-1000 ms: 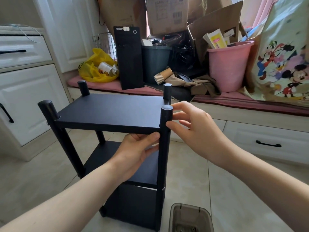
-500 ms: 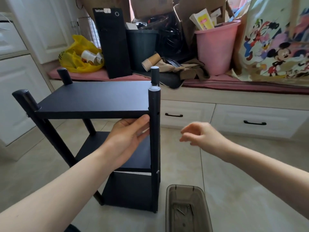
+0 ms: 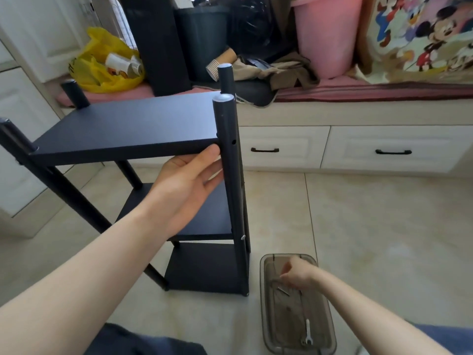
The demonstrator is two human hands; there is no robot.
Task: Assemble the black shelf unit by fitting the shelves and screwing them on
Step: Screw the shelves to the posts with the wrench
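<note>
shelf unit (image 3: 204,265) stands in the same place on the tiled floor (image 3: 384,226), just in front of the white drawers (image 3: 281,147). what has changed is the right hand (image 3: 297,276): half a second ago it hung in the air beside the front right post (image 3: 226,129), and now it is down in the smoky clear tray (image 3: 330,329) that lies on the floor just beside the unit's front right foot. the left hand (image 3: 189,185) has not moved: it is flat under the top shelf (image 3: 133,124), fingers straight, thumb against the shelf's front edge next to the post. the right hand's fingers curl down over small parts in the tray, and whether they pinch anything cannot be told. a small spanner (image 3: 308,334) lies toward the tray's near end. the front left post is partly cut off by the frame edge, and the left forearm hides part of the middle shelf. the unit is upright, long axis vertical, shelves level with their long sides running left to right.
</note>
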